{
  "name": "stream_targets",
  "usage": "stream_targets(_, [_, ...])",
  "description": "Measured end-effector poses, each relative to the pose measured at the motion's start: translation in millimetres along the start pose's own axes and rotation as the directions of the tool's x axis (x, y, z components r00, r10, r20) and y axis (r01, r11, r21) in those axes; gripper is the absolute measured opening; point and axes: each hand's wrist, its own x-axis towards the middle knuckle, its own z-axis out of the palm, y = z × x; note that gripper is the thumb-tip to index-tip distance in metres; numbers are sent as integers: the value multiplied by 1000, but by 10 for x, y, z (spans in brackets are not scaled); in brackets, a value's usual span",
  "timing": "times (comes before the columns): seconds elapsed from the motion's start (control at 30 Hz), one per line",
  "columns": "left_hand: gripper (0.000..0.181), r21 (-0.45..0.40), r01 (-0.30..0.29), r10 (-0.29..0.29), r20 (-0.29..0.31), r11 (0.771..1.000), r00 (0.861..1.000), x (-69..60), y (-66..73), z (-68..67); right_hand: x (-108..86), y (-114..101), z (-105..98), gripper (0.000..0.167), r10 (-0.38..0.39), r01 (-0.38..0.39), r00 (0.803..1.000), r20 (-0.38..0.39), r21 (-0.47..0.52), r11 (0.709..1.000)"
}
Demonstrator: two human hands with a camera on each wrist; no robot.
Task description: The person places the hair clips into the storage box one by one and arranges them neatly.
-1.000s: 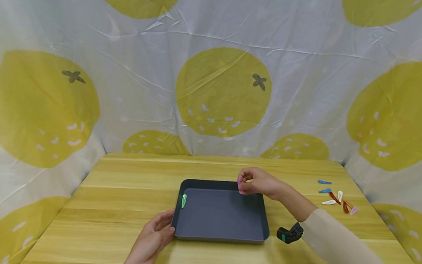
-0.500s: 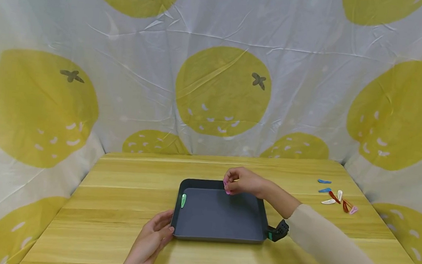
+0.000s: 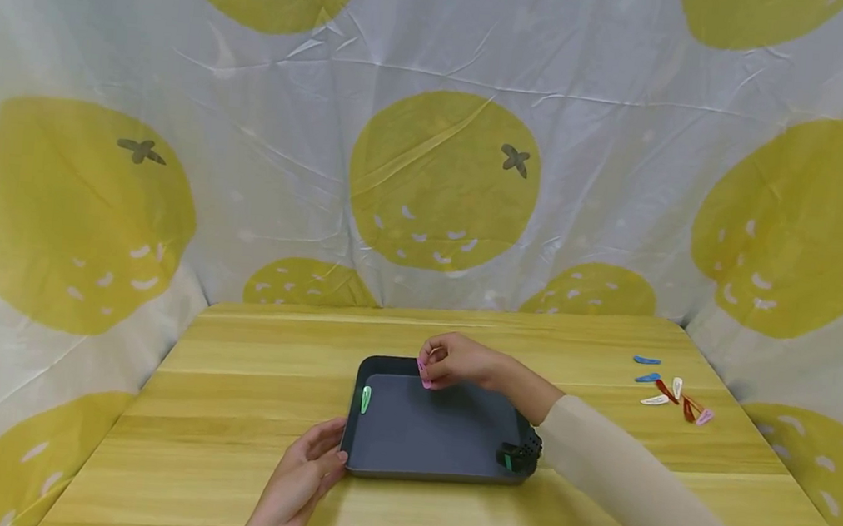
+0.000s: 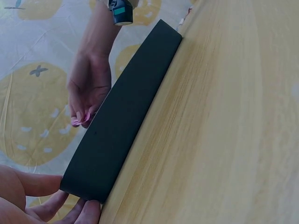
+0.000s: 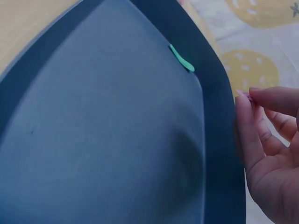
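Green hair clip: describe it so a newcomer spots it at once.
On the wooden table sits a dark tray. Inside, along its left side in the head view, lies the green hair clip, the only green clip in sight.

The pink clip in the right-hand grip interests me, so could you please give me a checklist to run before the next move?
1. Right-hand grip pinches the pink clip: ok.
2. Left-hand grip touches the near left corner of the tray: ok.
3. Green clip lies inside the tray: ok.
4. Pink clip set down in the tray: not ok, held up.
5. Pink clip clear of the far wall: cannot tell.
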Motion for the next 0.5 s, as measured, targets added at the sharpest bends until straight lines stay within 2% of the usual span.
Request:
stream_targets(0.13, [58, 1, 2, -2, -2, 1000, 1000, -1, -7, -5, 92, -4, 89, 6, 0, 1, 1000, 30, -12, 1000])
stream_targets(0.33, [58, 3, -5, 5, 0, 1000, 1000, -5, -14, -7, 219, 32, 221, 25, 14, -13, 998, 64, -20, 1000])
stream_targets(0.5, [57, 2, -9, 9, 3, 1000, 1000, -11, -16, -8, 312, 54, 321, 26, 25, -23, 996, 85, -26, 999])
